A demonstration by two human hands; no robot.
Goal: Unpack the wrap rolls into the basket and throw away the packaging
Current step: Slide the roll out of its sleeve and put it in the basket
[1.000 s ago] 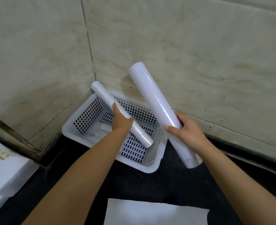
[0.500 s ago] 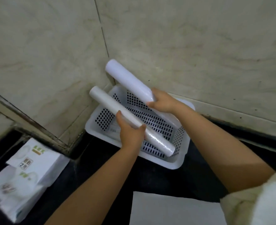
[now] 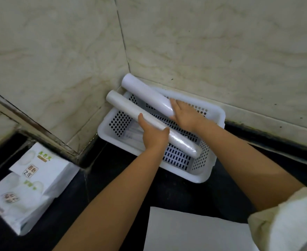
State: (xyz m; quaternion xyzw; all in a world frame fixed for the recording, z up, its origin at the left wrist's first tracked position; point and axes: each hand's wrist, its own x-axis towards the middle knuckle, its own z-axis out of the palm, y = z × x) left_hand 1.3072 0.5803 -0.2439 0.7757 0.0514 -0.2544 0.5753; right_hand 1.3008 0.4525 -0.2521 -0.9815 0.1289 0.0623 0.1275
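Observation:
A white perforated basket [image 3: 216, 160] sits in the corner of a dark counter against marble walls. My left hand [image 3: 153, 135] grips a thin white wrap roll [image 3: 129, 109] that slants across the basket, its far end poking over the back left rim. My right hand [image 3: 185, 115] holds a thicker white wrap roll [image 3: 145, 91], lying parallel behind the thin one, its far end by the wall corner. Something pale lies on the basket floor under the rolls; I cannot tell what it is.
A white packet with green print [image 3: 28, 185] lies on the counter at the left. A white flat sheet or box [image 3: 194, 230] lies at the near edge between my arms. Marble walls close in behind and to the left of the basket.
Both rolls have come down from a raised, steep angle to lie low across the basket. My right hand swung its thick roll leftward, parallel with the thin one.

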